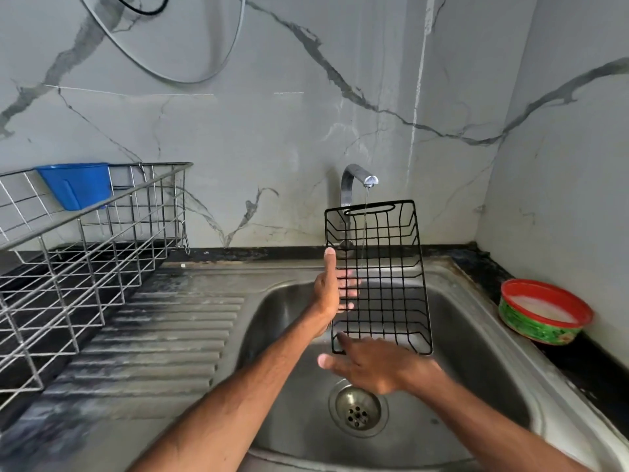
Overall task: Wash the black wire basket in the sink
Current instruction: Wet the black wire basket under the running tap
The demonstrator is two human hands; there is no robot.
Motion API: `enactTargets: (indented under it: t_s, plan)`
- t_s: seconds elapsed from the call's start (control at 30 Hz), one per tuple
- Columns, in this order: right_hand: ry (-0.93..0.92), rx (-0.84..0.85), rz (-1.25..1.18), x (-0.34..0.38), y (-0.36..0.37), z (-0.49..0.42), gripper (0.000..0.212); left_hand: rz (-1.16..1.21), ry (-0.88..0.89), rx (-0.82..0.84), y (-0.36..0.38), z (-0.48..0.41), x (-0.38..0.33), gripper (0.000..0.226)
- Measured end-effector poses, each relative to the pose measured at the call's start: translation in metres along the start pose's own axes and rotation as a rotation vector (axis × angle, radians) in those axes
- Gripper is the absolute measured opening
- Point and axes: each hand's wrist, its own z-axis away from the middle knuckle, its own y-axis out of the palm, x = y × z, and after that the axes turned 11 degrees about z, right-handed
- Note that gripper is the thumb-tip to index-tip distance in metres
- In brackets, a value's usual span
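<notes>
— Where was the black wire basket (391, 277) when you looked?

— Held up over the sink (476, 352) bowl, clear of the bottom and stood on end. Its long axis ran almost straight up and down, with the slotted handle end at the top, right under the tap (354, 185). A thin stream of water (365, 216) fell through the upper wires.

— And the grip?

— I had the left hand (328, 294) on the basket's left long edge, about halfway up. The thumb lay up the near side and the fingers were behind the mesh, showing through it, so the edge was pinched between them. From that grip the basket lay to the right, with roughly as much above as below.

— The other hand?

— The right hand (377, 369) was just below the basket's bottom end, above the drain (357, 410). Its fingers were stretched out and it held nothing. It was blurred, so I couldn't tell whether a fingertip touched the lower left corner. I judged it the nearer hand for rubbing the lower wires.

— How did the basket look?

— A black grid of thin wires with shallow walls, open side towards me. I saw no dirt or suds on it.
</notes>
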Motion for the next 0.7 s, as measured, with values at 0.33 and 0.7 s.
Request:
enactTargets:
  t_s: [0.33, 0.7]
  plan:
    - [0.065, -0.602, -0.139, -0.07, -0.039, -0.034, 0.056, -0.28, 0.022, 0.052, -0.004, -0.01, 0.018, 0.099]
    - [0.469, -0.68, -0.004, -0.066, -0.004, -0.1, 0.083, -0.225, 0.097, -0.026, -0.002, -0.01, 0.007, 0.079]
